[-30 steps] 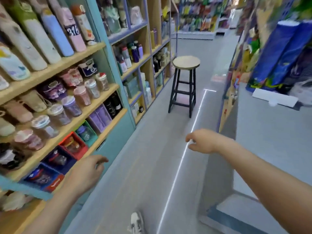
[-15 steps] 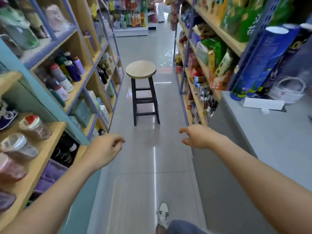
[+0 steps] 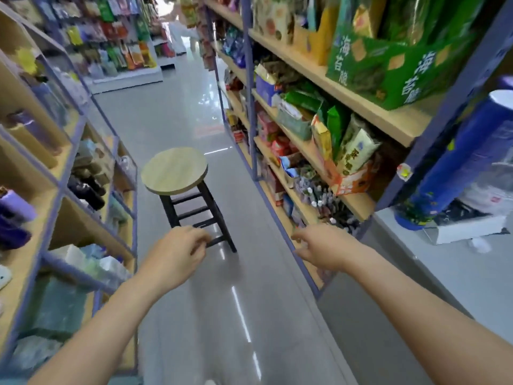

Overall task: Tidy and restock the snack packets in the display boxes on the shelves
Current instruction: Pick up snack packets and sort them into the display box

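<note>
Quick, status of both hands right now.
Left hand: open, fingers loosely curled, holding nothing.
Right hand: open, fingers loosely curled, holding nothing.

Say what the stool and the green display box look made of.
Stool: pale seat with faint grain, likely wood or laminate, matte; black legs, painted wood or metal. Green display box: printed cardboard, by its cut front edge, slight sheen.
</note>
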`<state>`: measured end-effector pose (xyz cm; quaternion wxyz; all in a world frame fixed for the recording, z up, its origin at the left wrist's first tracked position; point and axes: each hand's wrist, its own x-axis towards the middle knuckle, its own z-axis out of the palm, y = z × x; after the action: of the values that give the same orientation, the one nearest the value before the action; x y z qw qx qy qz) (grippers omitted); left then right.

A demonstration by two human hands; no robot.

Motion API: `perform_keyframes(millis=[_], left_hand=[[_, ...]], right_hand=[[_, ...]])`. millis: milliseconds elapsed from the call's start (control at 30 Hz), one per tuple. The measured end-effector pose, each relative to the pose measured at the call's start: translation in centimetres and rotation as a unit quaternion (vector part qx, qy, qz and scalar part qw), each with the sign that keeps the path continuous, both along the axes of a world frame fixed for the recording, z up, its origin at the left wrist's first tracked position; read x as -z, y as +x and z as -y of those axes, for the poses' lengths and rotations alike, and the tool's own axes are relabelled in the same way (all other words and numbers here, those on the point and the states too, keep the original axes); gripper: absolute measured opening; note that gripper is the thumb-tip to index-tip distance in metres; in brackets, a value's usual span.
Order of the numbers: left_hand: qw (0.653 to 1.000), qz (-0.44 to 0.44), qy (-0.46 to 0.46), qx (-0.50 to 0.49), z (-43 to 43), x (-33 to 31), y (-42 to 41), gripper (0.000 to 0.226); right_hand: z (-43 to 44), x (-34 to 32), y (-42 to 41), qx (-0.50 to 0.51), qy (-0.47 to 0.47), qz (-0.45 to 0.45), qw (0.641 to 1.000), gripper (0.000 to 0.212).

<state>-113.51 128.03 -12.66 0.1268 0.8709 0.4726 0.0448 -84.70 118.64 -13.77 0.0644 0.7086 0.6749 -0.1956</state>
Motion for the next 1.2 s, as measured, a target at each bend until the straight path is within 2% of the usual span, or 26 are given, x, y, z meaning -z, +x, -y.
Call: perform_keyframes(millis=[200, 267, 333, 533, 700, 867, 1067, 1200], left_hand=[[0.995, 0.035, -0.002, 0.096, -17.7, -0.4, 4.0, 0.024], [0.991, 0.028, -0.003, 0.131, -22.8, -1.1, 5.3, 0.024], [0.988, 0.021, -0.004, 0.155, -27.2, -2.1, 6.4, 0.026], [0.966, -0.005, 0.027, 0.257, -38.3, -5.2, 12.5, 0.027], [0.944, 0.031, 0.076, 0.321, -44.5, -6.7, 19.5, 0.024], [0.939, 0.046, 0.102, 0.325, -49.5, -9.1, 26.7, 0.028], [0.927, 0.112, 0.122, 0.338, -52.2, -12.8, 33.6, 0.035], [0.899, 0.170, 0.173, 0.364, -54.2, -14.7, 38.6, 0.043]], right_hand=[[-11.9, -2.8, 1.5, 0.133, 0.073, -0.014, 0.988, 0.036], [-15.8, -4.2, 1.9, 0.169, 0.082, -0.004, 0.982, 0.040], [-19.5, -5.6, 2.2, 0.198, 0.093, 0.009, 0.976, 0.046], [-27.7, -7.8, 4.6, 0.267, 0.122, 0.036, 0.955, 0.047], [-33.1, -7.7, 7.9, 0.309, 0.169, 0.031, 0.935, 0.062], [-38.2, -9.6, 12.5, 0.323, 0.256, 0.043, 0.910, 0.062], [-43.5, -13.5, 15.9, 0.344, 0.365, 0.031, 0.865, 0.065], [-46.8, -15.7, 17.7, 0.368, 0.453, 0.030, 0.811, 0.072]])
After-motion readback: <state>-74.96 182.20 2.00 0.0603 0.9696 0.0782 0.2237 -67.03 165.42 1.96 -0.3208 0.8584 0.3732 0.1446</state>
